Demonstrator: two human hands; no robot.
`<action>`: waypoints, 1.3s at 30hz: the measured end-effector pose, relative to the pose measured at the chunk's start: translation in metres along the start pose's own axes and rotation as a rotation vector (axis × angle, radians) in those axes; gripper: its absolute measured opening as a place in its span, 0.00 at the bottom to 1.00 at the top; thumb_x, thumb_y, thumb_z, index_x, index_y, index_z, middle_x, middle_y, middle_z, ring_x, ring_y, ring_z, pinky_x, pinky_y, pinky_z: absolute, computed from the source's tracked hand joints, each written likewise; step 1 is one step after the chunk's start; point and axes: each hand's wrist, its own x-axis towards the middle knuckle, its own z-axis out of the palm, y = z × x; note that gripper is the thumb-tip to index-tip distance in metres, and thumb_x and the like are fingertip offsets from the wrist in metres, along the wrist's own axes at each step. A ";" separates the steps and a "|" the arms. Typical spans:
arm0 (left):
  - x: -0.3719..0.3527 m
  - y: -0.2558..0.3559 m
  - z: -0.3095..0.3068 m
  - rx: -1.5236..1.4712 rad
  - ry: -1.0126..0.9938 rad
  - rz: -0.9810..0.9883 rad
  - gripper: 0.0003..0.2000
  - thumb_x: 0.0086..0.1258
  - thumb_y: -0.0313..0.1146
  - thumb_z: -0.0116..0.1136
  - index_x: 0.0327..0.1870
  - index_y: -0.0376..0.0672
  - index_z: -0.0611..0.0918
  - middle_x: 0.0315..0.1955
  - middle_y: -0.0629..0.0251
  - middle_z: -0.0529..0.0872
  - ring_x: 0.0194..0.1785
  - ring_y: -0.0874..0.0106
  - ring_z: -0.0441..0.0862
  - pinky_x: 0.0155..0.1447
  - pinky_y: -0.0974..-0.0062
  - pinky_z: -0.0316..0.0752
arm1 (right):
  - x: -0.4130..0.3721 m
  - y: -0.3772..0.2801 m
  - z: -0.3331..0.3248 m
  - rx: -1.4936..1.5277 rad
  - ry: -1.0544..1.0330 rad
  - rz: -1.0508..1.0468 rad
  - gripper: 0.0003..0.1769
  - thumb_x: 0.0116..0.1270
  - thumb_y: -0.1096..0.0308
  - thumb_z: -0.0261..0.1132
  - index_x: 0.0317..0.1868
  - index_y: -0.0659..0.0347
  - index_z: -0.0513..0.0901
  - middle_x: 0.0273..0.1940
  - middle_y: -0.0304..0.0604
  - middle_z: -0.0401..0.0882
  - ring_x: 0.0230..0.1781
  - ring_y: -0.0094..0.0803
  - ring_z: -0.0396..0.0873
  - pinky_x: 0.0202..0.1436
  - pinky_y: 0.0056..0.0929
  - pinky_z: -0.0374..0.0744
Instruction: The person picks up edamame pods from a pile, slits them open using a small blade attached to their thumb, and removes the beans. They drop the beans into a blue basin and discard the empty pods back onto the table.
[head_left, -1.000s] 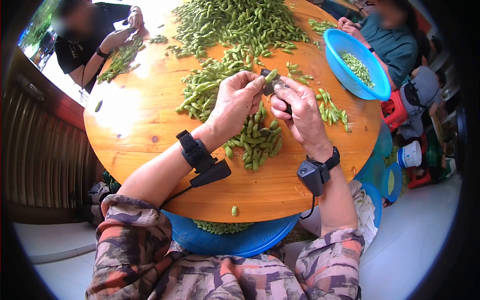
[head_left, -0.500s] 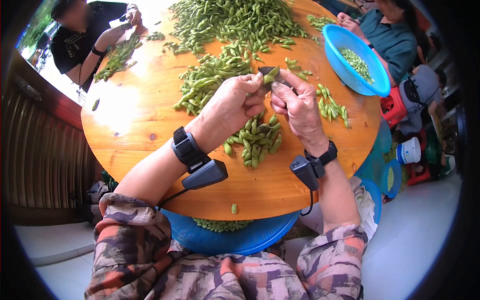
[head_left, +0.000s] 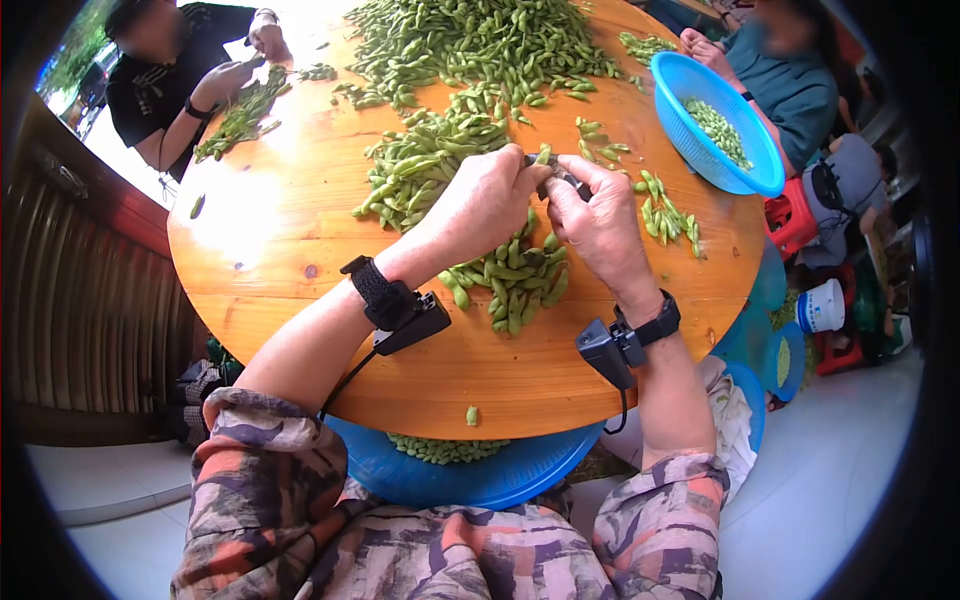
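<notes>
My left hand [head_left: 492,200] is closed in a pinch above the table, its back turned up. A green edamame pod [head_left: 544,153] sticks up at its fingertips. Just to the right, my right hand [head_left: 600,215] is closed around a small dark tool [head_left: 568,182] that meets the pod; its exact kind is partly hidden by my fingers. Under and beside my hands lie a small heap of edamame pods [head_left: 515,285] and a larger pile of pods [head_left: 425,165]. Some flat, pale green pods [head_left: 668,215] lie right of my right hand.
A big mound of pods [head_left: 480,45] covers the far side of the round wooden table [head_left: 270,300]. A blue basket [head_left: 745,178] of shelled beans stands at the right edge. Below the near edge sits a blue basin [head_left: 530,475] with beans. Two people sit across.
My left hand has rolled over so its back shows, and the pod has turned more upright between my fingers. The dark tool has shifted lower in my right hand.
</notes>
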 end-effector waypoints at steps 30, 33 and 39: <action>0.013 -0.002 -0.008 0.326 -0.418 0.408 0.06 0.55 0.19 0.58 0.32 0.38 0.83 0.31 0.57 0.79 0.41 0.56 0.79 0.46 0.61 0.76 | 0.015 0.018 -0.038 -0.746 0.185 -0.232 0.07 0.60 0.77 0.57 0.36 0.73 0.78 0.32 0.64 0.79 0.37 0.59 0.80 0.43 0.49 0.77; 0.014 -0.005 -0.007 0.363 -0.459 0.387 0.05 0.54 0.19 0.57 0.30 0.39 0.82 0.32 0.57 0.79 0.42 0.55 0.79 0.46 0.61 0.76 | 0.014 0.018 -0.037 -0.749 0.197 -0.275 0.09 0.60 0.77 0.57 0.38 0.74 0.81 0.31 0.64 0.79 0.36 0.57 0.81 0.42 0.48 0.79; 0.008 -0.015 -0.003 0.309 -0.356 0.306 0.06 0.53 0.19 0.58 0.32 0.38 0.80 0.37 0.56 0.79 0.45 0.55 0.79 0.48 0.61 0.76 | 0.013 0.008 -0.034 -0.685 0.175 -0.267 0.08 0.61 0.77 0.57 0.36 0.73 0.80 0.29 0.62 0.79 0.33 0.55 0.81 0.39 0.46 0.78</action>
